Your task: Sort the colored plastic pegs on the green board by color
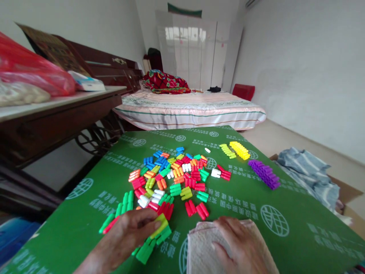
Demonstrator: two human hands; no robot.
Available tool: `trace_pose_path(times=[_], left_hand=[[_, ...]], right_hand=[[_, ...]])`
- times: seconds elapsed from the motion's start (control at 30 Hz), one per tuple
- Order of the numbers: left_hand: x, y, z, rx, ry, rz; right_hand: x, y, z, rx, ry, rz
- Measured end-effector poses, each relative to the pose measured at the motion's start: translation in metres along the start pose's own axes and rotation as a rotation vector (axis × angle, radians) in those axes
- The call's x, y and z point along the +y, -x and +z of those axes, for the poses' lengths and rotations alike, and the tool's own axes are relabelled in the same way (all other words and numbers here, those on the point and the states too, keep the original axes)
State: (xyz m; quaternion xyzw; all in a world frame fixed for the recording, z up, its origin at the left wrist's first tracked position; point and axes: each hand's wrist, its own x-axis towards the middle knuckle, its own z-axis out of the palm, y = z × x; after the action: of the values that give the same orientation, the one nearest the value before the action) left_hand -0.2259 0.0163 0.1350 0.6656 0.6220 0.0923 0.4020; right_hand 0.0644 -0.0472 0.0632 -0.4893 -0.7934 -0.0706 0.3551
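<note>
My left hand (129, 232) pinches a yellow-green plastic piece (159, 224) at the near edge of a green board (256, 198), just above a few green pieces (149, 245). My right hand (242, 247) lies with fingers curled on a pinkish folded cloth (199, 247) at the board's near side. A heap of small coloured plastic pieces (173, 177) in red, green, blue, orange, white and yellow spreads across the board's middle. Sorted rows lie further right: purple pieces (265, 174), yellow pieces (240, 150) and light green pieces (227, 151).
A dark wooden table (57, 114) with a red plastic bag (31, 72) stands at the left. A bed (188, 108) with a red floral bundle (165, 82) lies beyond the board. Blue-grey striped fabric (310, 175) rests in a cardboard box at the right. White wardrobes (196, 53) line the far wall.
</note>
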Motion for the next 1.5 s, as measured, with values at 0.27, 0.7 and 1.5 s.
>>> trace_pose_path(times=[0.27, 0.7, 1.5], left_hand=[[0.048, -0.015, 0.043, -0.047, 0.208, 0.148], [0.059, -0.031, 0.071, 0.148, 0.410, 0.098], [0.060, -0.044, 0.071, 0.079, 0.592, 0.154]], right_hand=[[-0.039, -0.044, 0.030, 0.083, -0.168, 0.042], [-0.022, -0.038, 0.039, 0.153, 0.036, 0.066], [0.009, -0.043, 0.045, 0.091, -0.078, 0.107]])
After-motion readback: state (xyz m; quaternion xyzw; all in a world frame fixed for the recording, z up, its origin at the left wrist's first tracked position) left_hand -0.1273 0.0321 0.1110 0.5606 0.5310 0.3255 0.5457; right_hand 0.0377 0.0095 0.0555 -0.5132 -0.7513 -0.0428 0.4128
